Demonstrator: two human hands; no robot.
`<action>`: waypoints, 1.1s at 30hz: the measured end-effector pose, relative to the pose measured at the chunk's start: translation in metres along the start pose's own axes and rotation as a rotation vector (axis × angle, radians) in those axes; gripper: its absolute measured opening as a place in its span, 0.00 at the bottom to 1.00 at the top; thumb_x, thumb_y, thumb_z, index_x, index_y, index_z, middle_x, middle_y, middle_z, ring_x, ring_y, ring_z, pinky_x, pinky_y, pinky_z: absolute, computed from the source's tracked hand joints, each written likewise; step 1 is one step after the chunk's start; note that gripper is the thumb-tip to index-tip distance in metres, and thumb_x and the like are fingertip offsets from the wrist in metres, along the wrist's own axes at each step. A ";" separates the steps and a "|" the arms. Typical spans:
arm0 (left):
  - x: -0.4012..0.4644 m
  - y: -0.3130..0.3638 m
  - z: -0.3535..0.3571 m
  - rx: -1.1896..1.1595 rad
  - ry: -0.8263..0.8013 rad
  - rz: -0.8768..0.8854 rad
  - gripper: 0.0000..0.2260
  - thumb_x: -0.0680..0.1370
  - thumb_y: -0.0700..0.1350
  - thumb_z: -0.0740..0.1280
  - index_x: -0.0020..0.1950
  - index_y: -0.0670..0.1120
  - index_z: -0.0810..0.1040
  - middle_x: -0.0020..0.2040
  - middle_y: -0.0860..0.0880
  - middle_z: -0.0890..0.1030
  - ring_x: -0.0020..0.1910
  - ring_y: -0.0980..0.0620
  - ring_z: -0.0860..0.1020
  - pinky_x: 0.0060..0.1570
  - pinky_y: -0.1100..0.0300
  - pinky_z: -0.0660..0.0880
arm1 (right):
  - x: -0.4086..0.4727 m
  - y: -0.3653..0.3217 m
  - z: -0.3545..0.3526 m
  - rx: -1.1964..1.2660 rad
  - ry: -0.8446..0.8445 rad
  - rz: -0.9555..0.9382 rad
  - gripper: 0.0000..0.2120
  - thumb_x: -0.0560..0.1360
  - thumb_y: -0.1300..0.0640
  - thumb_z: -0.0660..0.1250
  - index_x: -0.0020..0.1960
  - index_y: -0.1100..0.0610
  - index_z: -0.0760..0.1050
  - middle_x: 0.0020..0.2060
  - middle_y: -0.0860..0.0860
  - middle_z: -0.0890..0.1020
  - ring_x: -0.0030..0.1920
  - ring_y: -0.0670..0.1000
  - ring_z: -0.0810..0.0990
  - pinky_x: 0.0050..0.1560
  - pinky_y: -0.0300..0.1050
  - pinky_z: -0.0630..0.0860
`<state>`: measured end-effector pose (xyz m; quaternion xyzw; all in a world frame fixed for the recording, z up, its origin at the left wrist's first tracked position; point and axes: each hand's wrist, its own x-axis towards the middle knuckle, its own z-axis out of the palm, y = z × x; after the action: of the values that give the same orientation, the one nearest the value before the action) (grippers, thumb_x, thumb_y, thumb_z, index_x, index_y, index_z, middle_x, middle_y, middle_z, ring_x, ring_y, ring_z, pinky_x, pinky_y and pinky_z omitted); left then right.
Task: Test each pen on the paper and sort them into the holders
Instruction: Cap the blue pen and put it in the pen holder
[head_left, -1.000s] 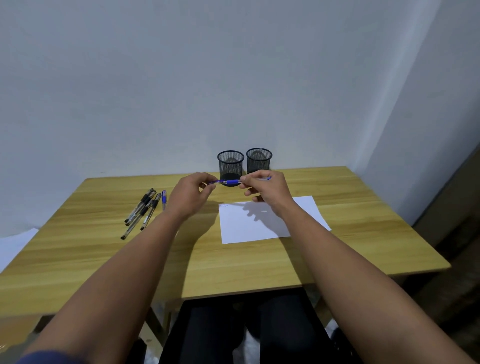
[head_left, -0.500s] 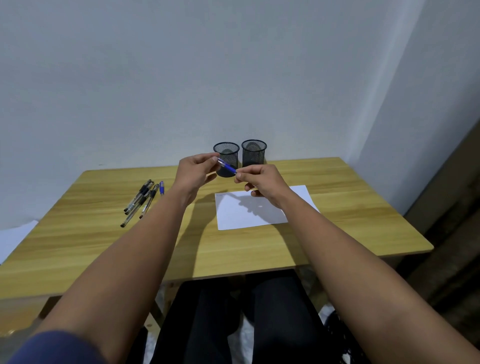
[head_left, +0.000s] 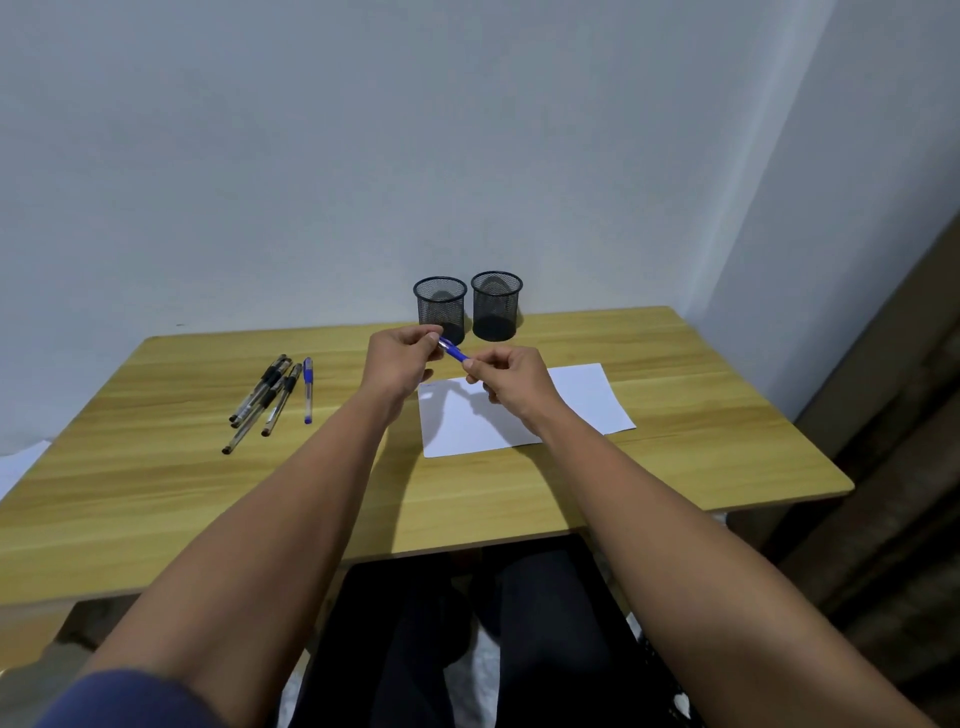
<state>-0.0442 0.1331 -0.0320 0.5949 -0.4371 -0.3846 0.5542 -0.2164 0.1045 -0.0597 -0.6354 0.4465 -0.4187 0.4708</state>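
Observation:
A blue pen (head_left: 456, 353) is held in the air between both hands, above the far left corner of the white paper (head_left: 582, 402). My left hand (head_left: 402, 358) pinches its upper left end and my right hand (head_left: 506, 376) pinches its lower right end. Two black mesh holders stand side by side at the back of the table, the left holder (head_left: 440, 306) just behind the pen and the right holder (head_left: 496, 304) beside it. Several black pens (head_left: 262, 397) and one more blue pen (head_left: 308, 389) lie on the table to the left.
The wooden table (head_left: 156, 493) stands against a white wall, with its right edge near a dark surface. A sheet of white paper (head_left: 21, 462) shows past the table's left edge. My dark-clothed legs are under the front edge.
The pen has tilted from level to sloping down to the right. Both hands stay on it and have shifted a little over the paper's left corner.

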 end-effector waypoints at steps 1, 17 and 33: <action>0.001 0.003 -0.001 0.026 -0.031 0.008 0.09 0.82 0.43 0.66 0.60 0.45 0.83 0.49 0.48 0.86 0.51 0.52 0.83 0.50 0.54 0.77 | 0.002 0.000 -0.001 -0.023 -0.024 0.004 0.02 0.81 0.63 0.73 0.50 0.60 0.85 0.36 0.53 0.84 0.27 0.38 0.76 0.33 0.33 0.73; 0.126 0.028 0.055 0.957 -0.041 0.388 0.32 0.74 0.64 0.70 0.76 0.53 0.70 0.68 0.51 0.78 0.70 0.44 0.71 0.65 0.44 0.69 | 0.152 -0.055 -0.080 -0.236 0.337 -0.171 0.03 0.78 0.57 0.77 0.48 0.52 0.83 0.32 0.43 0.80 0.29 0.36 0.77 0.39 0.33 0.72; 0.193 0.002 0.093 1.323 -0.032 0.476 0.31 0.64 0.78 0.63 0.48 0.54 0.79 0.41 0.53 0.81 0.54 0.45 0.73 0.53 0.47 0.66 | 0.216 -0.004 -0.057 -0.401 0.350 -0.021 0.03 0.75 0.55 0.77 0.44 0.50 0.84 0.40 0.47 0.87 0.47 0.52 0.87 0.53 0.50 0.83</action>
<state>-0.0693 -0.0799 -0.0328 0.6896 -0.7057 0.0852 0.1385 -0.2159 -0.1153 -0.0201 -0.6386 0.5885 -0.4302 0.2466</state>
